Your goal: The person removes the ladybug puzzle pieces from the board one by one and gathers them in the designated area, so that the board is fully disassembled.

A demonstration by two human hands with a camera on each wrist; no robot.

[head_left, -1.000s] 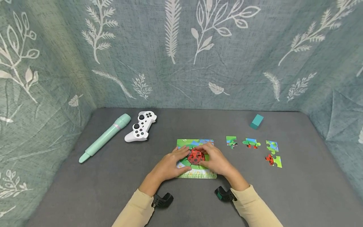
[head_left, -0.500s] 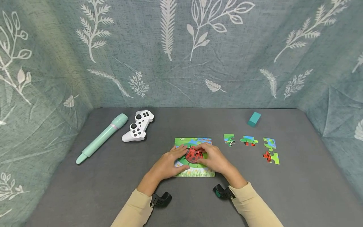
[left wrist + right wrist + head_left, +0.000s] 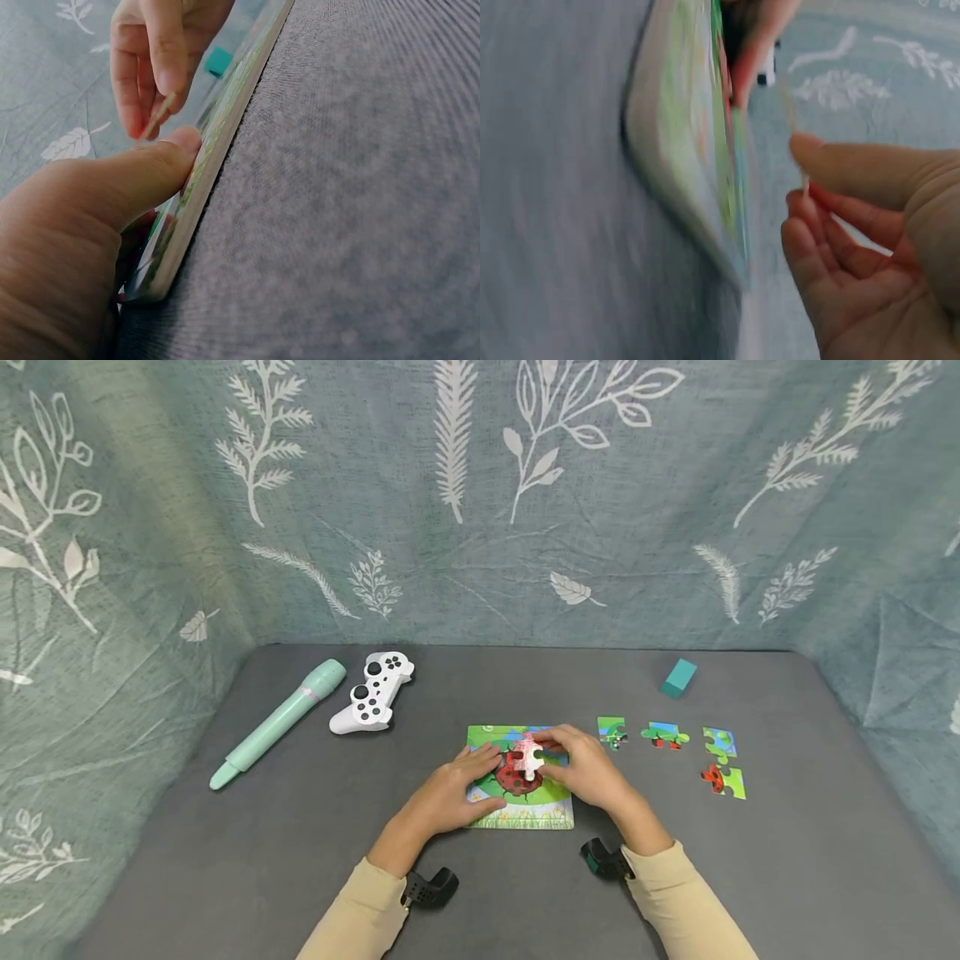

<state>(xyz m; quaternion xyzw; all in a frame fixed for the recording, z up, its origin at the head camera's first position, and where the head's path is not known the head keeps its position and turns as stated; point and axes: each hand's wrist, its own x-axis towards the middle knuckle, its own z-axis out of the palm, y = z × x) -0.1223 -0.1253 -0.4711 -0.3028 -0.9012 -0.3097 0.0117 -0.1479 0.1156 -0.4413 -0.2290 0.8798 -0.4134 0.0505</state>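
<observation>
A ladybug puzzle board (image 3: 525,818) lies flat on the grey table in the head view. My left hand (image 3: 448,793) rests on its left side, fingers extended and thumb near the lower part; in the left wrist view the thumb (image 3: 161,169) touches the board's edge. My right hand (image 3: 588,768) pinches a puzzle piece (image 3: 529,758) between thumb and fingers, tilted above the ladybug picture, its pale face showing. The right wrist view shows that piece (image 3: 789,109) nearly edge-on, apart from the board. Part of the picture is hidden by the hands.
Several loose puzzle pieces (image 3: 665,735) lie to the right of the board. Behind them sits a teal block (image 3: 678,678). On the left are a white game controller (image 3: 372,693) and a mint-green thick pen-shaped object (image 3: 277,724). A patterned cloth (image 3: 480,568) hangs at the back.
My right hand has lifted a puzzle piece off the ladybug picture and drawn slightly right, tilting the piece so its pale face shows. The left hand has stayed on the board.
</observation>
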